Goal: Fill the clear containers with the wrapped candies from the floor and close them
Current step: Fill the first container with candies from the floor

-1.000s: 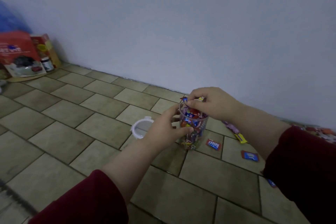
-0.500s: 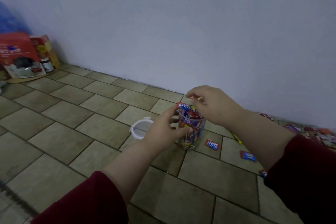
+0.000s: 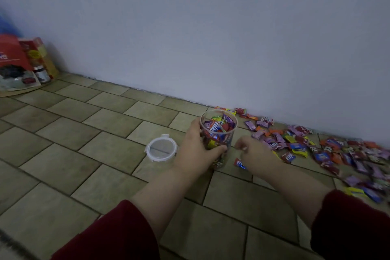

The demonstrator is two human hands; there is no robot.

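Our left hand grips the jar (lid beside it); our curled right hand's hold we cannot tell.

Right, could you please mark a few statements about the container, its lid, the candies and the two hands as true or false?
1. The lid sits on the container. False: it lies on the floor, left of the open container.
2. The left hand grips the container. True.
3. The container is empty. False: wrapped candies fill it nearly to the rim.
4. A spread of loose candies lies on the floor right of the container. True.
5. The right hand reaches into the container. False: it is low beside the container, on its right.
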